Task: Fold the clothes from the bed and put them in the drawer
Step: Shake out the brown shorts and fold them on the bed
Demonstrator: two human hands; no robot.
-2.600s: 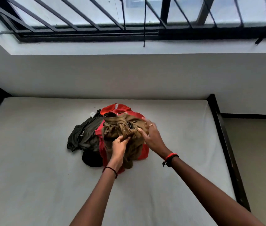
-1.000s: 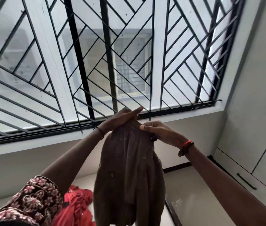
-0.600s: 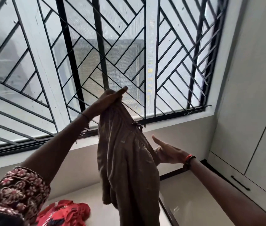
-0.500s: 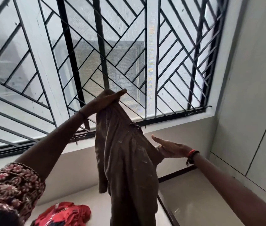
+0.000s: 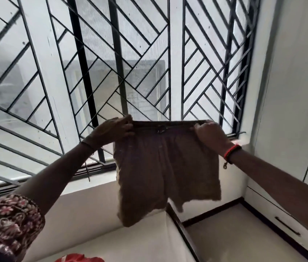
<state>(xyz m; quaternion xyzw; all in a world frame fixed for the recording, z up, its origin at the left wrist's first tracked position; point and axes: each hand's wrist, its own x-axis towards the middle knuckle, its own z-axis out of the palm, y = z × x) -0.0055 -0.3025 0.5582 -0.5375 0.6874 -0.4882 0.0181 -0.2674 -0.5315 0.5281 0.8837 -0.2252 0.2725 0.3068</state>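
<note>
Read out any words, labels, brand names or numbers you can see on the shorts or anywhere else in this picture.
No text can be read anywhere.
The brown shorts, held up by the waistband in the left hand and the right hand, show no print or tag.
The window grille and the wardrobe bear no lettering.
The red garment is mostly cut off at the bottom edge, so nothing can be told there.

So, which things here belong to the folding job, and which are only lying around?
Job: brown shorts, held up by the waistband in the left hand and right hand; red garment on the bed; probably the drawer at lower right.

Not the job: window grille; wardrobe door; red wristband.
</note>
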